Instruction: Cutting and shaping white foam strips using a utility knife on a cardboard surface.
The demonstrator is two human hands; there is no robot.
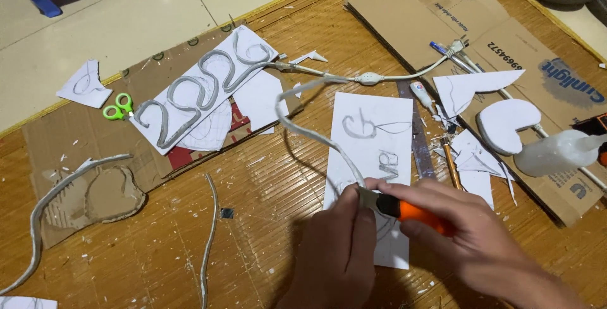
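Orange-handled knife [411, 211] gripped in right hand [468, 233], long axis lying left-right, blade end leftward at grey strip [316, 135] | left hand [341, 246] pinching strip on white sheet [373, 157] | digits board [202, 87] already formed; sketched sheet unfilled | scissors [117, 108], bamboo mat [253, 239].
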